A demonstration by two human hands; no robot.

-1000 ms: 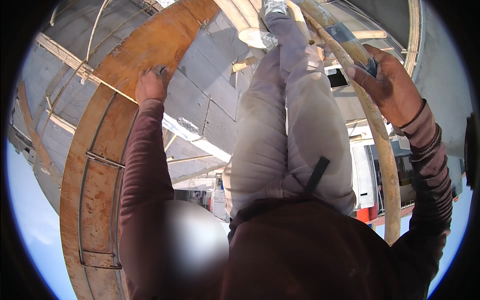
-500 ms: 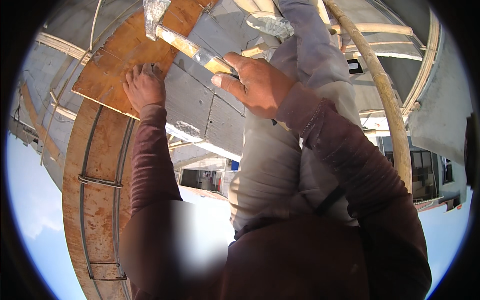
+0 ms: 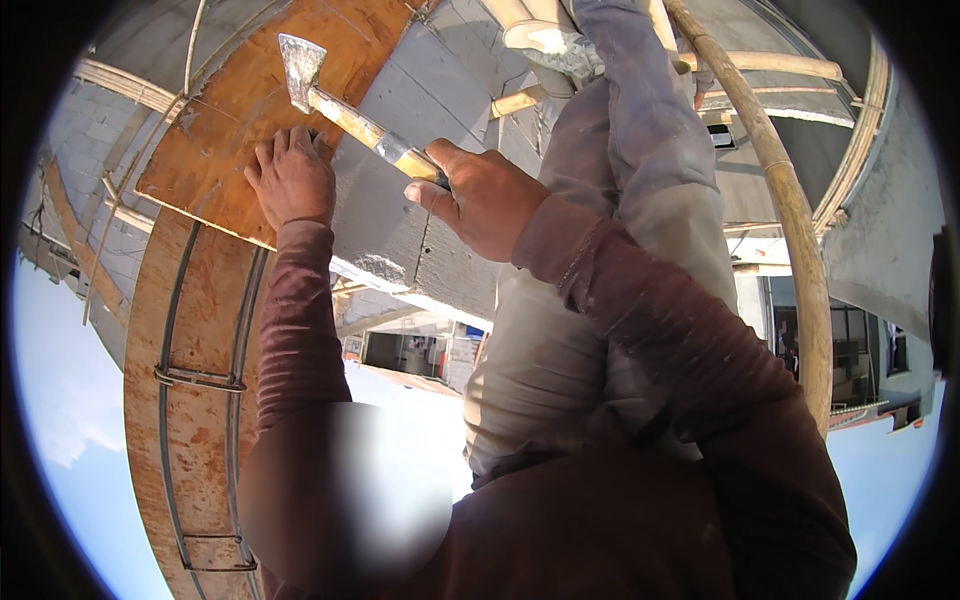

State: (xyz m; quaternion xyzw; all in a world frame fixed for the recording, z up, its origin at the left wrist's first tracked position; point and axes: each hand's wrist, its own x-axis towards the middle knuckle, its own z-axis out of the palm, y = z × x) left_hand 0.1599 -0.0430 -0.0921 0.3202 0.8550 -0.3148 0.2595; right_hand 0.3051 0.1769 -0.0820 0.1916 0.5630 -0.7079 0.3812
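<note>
My right hand is wrapped round the handle of a hammer, whose worn metal head flares to a broad edge at one end. The pale, taped handle slants up to the left, and the head hangs over an orange-brown plywood panel. Against that panel, near its lower edge, rests my left hand with its fingers bent and drawn together. A small dark bit shows by its fingertips, too small to name. The hammer head is just above the left hand, apart from it.
Grey block masonry runs beside the panel. Below it, steel bars with ties lie along a plywood board. A bamboo pole rises at the right, with more poles behind. A shoe is at the top; buildings and sky lie beyond.
My right hand has moved left and slightly down with the hammer, bringing its whole head into view. My left hand stays on the panel.
</note>
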